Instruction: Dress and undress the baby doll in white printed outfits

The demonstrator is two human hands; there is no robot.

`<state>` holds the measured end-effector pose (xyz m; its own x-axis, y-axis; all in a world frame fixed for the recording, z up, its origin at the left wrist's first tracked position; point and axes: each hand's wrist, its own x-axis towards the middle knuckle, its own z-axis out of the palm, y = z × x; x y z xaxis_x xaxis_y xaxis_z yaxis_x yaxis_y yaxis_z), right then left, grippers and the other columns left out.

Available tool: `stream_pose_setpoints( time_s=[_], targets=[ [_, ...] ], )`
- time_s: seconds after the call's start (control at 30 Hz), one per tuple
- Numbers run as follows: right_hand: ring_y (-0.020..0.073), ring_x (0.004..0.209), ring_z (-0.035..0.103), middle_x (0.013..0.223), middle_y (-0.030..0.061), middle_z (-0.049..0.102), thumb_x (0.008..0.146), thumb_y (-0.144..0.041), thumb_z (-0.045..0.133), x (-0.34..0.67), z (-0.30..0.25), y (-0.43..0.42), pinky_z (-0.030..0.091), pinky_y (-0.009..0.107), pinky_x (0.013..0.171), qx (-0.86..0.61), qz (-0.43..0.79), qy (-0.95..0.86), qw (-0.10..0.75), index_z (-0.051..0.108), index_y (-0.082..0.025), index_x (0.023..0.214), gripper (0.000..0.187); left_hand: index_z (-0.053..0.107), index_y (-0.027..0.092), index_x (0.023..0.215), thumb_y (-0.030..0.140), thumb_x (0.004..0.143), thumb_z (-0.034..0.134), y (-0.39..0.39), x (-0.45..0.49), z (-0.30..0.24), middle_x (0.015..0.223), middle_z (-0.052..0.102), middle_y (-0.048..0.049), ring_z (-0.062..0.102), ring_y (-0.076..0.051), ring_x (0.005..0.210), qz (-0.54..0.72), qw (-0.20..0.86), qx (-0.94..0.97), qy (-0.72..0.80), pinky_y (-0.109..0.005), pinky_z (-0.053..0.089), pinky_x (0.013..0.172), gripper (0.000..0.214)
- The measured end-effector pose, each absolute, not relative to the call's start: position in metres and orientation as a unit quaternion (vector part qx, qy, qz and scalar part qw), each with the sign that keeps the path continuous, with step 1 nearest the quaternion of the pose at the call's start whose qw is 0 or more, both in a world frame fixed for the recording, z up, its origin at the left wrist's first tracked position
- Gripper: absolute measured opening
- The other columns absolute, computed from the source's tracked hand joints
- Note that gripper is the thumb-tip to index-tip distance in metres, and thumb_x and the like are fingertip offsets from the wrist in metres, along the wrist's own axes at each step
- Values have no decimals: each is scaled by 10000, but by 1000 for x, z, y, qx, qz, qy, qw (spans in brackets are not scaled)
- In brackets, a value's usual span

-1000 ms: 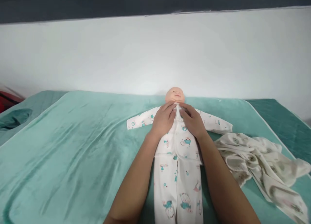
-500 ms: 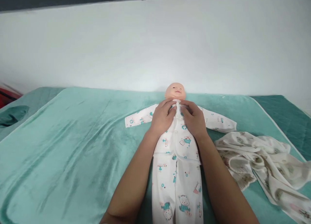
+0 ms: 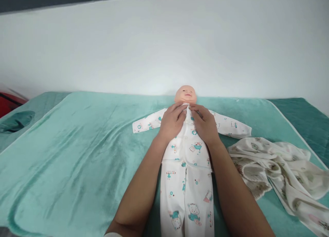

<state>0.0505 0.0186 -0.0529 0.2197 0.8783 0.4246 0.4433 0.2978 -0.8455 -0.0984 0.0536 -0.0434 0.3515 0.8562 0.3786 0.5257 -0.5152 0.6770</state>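
Observation:
A baby doll (image 3: 185,94) lies on its back, its head near the wall. It wears a white printed baby top (image 3: 185,148) with long sleeves spread to both sides, and matching white printed trousers (image 3: 174,196) reach toward me. My left hand (image 3: 172,121) pinches the left side of the top's collar just below the doll's chin. Opposite it, my right hand (image 3: 205,124) grips the collar's other side, the fingers bent. A snap or button shows on the front opening lower down. What lies under my fingertips is hidden.
A teal blanket (image 3: 84,168) with several creases covers the bed. To the right lies a crumpled cream printed garment (image 3: 280,165). Behind the doll rises a white wall (image 3: 164,45). A red item (image 3: 10,103) sits at the far left edge.
The camera view has shifted slightly. Both hands stay at the collar, with the fingers only slightly moved. The doll and clothes lie as before.

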Motion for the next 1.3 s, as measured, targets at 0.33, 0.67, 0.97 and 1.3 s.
stream_pose_setpoints(
  time_s=[0.33, 0.67, 0.97, 1.3],
  targets=[
    [254, 1208, 608, 1308, 75, 658, 960, -285, 446, 51, -52, 18, 474, 467, 1044, -540, 231, -624, 515, 548, -252, 1253, 312, 640, 278, 1322, 265, 1031, 378, 54, -100, -41, 1493, 570, -30, 514, -200, 1398, 333, 211, 816, 423, -429, 417, 1206, 392],
    [276, 1262, 530, 1343, 94, 615, 947, -264, 433, 51, -50, 18, 404, 527, 1094, -564, 201, -638, 484, 557, -240, 1295, 370, 616, 307, 1366, 269, 1036, 366, 50, -100, -37, 1516, 541, -25, 488, -213, 1415, 305, 203, 824, 432, -451, 392, 1215, 416],
    [265, 1189, 550, 1254, 95, 622, 936, -299, 475, 52, -56, 20, 436, 485, 1038, -561, 183, -630, 505, 584, -232, 1228, 319, 633, 242, 1308, 285, 1009, 467, 51, -98, -41, 1427, 628, -41, 538, -206, 1370, 365, 224, 793, 433, -411, 410, 1200, 345],
    [258, 1295, 538, 1419, 95, 577, 908, -365, 573, 51, -63, -6, 456, 475, 1083, -543, 261, -577, 552, 581, -256, 1342, 448, 717, 246, 1106, 241, 971, 540, 26, -107, -50, 1340, 688, -39, 588, -186, 1304, 444, 241, 762, 405, -399, 444, 1176, 223]
  ],
)
